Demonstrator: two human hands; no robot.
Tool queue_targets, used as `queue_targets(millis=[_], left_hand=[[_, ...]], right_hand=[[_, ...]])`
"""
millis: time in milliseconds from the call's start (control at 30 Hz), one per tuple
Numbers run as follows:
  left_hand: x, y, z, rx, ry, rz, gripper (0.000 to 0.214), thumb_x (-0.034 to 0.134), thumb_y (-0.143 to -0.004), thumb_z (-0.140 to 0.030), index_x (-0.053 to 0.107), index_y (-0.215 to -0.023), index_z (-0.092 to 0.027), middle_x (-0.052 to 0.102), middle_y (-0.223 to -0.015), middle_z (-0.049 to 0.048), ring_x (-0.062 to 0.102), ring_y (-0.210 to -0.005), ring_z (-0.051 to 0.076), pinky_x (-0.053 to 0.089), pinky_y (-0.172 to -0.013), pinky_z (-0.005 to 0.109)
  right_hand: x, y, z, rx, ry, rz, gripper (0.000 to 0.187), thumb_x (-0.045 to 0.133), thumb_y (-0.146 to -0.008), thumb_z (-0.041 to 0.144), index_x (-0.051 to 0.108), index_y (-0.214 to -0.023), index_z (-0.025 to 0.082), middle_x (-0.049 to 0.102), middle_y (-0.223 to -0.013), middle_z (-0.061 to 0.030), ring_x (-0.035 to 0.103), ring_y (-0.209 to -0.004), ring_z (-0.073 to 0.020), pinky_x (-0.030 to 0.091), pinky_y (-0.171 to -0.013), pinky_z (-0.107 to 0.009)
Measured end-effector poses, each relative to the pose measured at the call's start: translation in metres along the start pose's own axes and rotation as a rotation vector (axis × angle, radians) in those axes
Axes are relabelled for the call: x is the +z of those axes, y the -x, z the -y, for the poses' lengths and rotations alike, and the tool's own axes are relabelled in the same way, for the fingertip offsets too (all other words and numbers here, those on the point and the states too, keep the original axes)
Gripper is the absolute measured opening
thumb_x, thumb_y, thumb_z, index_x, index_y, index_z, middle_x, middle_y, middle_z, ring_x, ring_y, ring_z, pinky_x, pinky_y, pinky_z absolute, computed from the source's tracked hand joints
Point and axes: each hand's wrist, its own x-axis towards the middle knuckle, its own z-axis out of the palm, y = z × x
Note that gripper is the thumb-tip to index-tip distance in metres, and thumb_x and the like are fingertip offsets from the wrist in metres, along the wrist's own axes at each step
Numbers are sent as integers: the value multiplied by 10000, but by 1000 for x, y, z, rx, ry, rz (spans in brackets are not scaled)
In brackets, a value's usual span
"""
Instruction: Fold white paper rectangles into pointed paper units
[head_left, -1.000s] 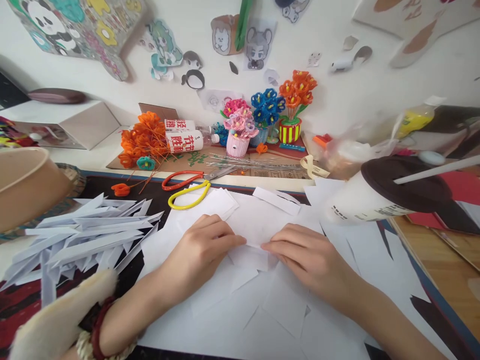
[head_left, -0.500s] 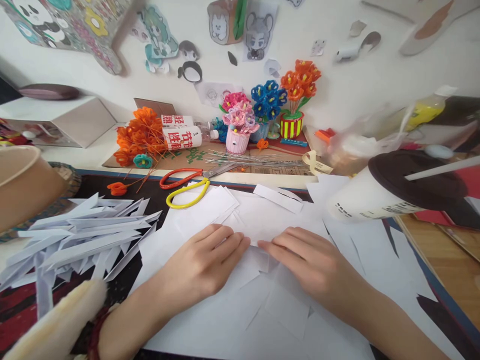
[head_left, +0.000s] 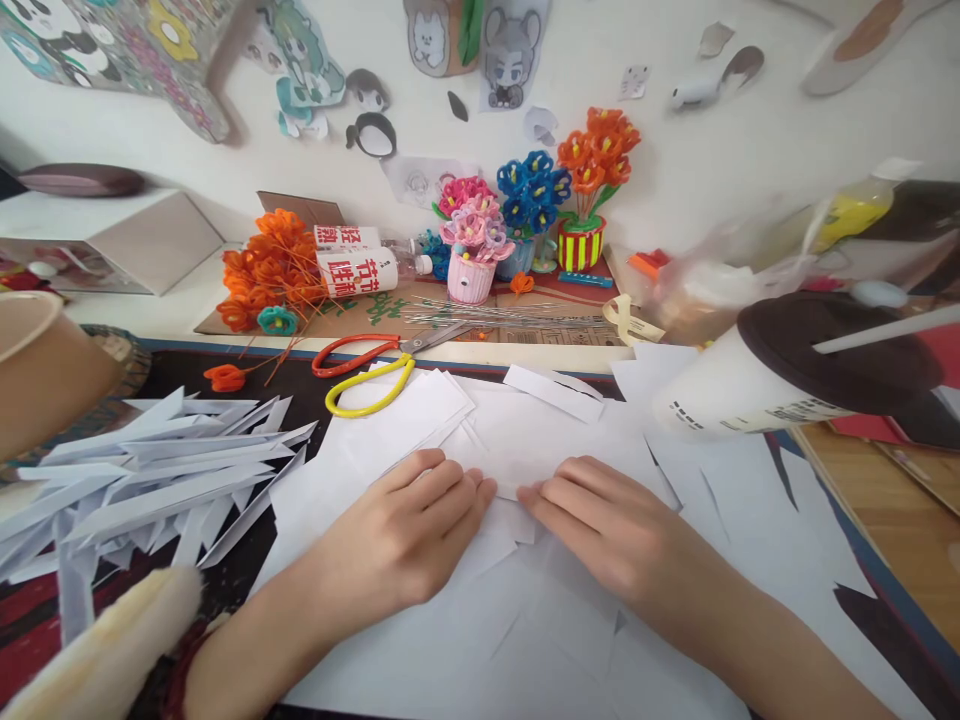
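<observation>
Both of my hands meet at a small piece of white paper [head_left: 507,492] over the middle of the table. My left hand [head_left: 420,525] has its fingers curled and pinched on the paper's left part. On the right part, my right hand [head_left: 607,515] pinches it the same way. Much of the piece is hidden behind the fingers. Just beyond lie a stack of white paper pieces [head_left: 420,415] and a narrow paper strip [head_left: 551,393]. Larger white sheets [head_left: 450,650] spread beneath my forearms. To the left is a heap of folded paper strips [head_left: 172,470].
Scissors [head_left: 367,385] with red and yellow handles lie behind the stack. A lidded cup with a straw [head_left: 727,385] stands at right. Orange craft flowers [head_left: 274,265], a pink flower pot [head_left: 471,277] and thin wires [head_left: 495,316] line the back. A brown container [head_left: 52,380] sits at left.
The whole view has shifted slightly. My fingers stay pinched on the paper in nearly the same spot, with only a small movement of the fingertips.
</observation>
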Motion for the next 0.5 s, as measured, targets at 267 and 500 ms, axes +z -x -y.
queue_targets(millis=[267, 500], left_hand=[[1, 1, -1, 36, -88, -6, 279, 358, -963, -27, 597, -1106, -54, 701, -920, 88, 611, -855, 191, 442, -813, 383], [3, 1, -2, 26, -107, 9, 281, 355, -974, -44, 616, -1075, -68, 693, -905, 71, 596, -855, 183, 421, -812, 372]], right_hand=[[1, 1, 1, -7, 23, -28, 347, 477, -903, -20, 674, -647, 107, 532, -601, -48, 487, -610, -177, 435, -525, -323], [3, 0, 1, 42, -70, -26, 303, 469, -900, -27, 696, -720, 63, 564, -640, -66, 510, -648, -183, 458, -537, -328]])
